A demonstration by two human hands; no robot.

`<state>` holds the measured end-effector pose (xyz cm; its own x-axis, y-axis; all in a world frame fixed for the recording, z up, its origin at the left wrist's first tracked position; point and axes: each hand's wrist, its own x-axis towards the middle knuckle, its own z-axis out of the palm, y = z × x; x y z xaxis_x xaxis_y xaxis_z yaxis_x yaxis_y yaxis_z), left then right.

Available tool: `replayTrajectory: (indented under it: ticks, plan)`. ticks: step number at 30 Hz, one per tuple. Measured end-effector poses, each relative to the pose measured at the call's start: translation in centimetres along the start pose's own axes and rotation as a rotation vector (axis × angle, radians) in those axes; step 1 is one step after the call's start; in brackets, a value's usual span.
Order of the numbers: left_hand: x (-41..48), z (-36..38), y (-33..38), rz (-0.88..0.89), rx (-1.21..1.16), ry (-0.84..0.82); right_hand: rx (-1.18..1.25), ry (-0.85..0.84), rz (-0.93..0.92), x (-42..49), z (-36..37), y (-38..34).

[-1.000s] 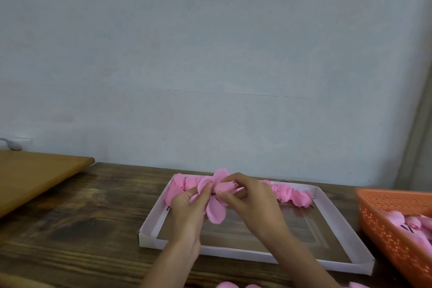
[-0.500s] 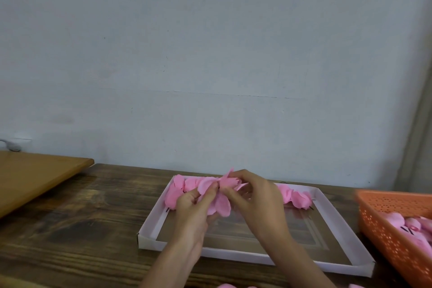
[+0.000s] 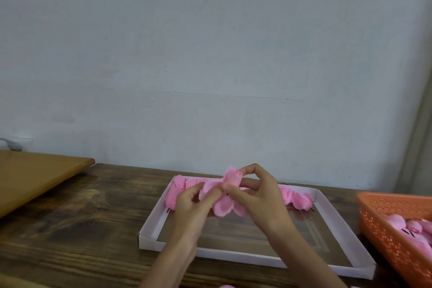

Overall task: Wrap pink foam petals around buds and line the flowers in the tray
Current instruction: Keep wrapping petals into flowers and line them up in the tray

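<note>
Above the shallow white tray (image 3: 149,229) both hands work one pink foam flower (image 3: 225,196). My left hand (image 3: 194,208) pinches its lower petals from the left. My right hand (image 3: 259,199) curls over it from the right, thumb and fingers holding the upper petals. The bud inside is hidden by petals and fingers. A row of finished pink flowers (image 3: 297,197) lies along the tray's far edge, partly hidden behind the hands.
An orange perforated basket (image 3: 383,224) with pink foam pieces (image 3: 416,231) stands at the right. A lighter wooden board (image 3: 35,177) lies at the left on the dark wooden table (image 3: 81,222). A pale wall rises close behind. Pink bits peek in at the bottom edge.
The hands have kept folding petals around the flower; its upper petals are gathered more tightly and stand higher under my right fingers. Both hands stay over the tray's far half.
</note>
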<state>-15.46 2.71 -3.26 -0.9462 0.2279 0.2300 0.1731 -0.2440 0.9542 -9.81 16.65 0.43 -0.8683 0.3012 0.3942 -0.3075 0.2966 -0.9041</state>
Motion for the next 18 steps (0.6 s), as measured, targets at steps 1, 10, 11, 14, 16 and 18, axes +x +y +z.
replayTrajectory:
  ticks: [1,10,11,14,16,18]
  plan:
    - [0.05,-0.12,-0.07,0.03,0.004,0.01,-0.003,-0.011,0.008,0.0,-0.03,-0.03]
    - [0.07,0.25,-0.23,0.134,-0.064,0.2,-0.007,-0.073,-0.077,0.19,-0.17,0.65]
    - [0.02,0.26,-0.18,0.119,-0.088,0.216,-0.001,-0.076,-0.087,0.14,-0.16,0.56]
    - [-0.03,0.29,-0.14,0.082,-0.123,0.263,0.011,-0.11,-0.102,0.09,-0.24,0.1]
    - [-0.04,0.29,-0.05,0.056,-0.117,0.273,-0.004,-0.153,-0.124,-0.03,-0.23,-0.09]
    - [-0.05,0.21,0.23,0.052,-0.078,0.236,-0.04,-0.172,-0.135,-0.09,-0.13,-0.05]
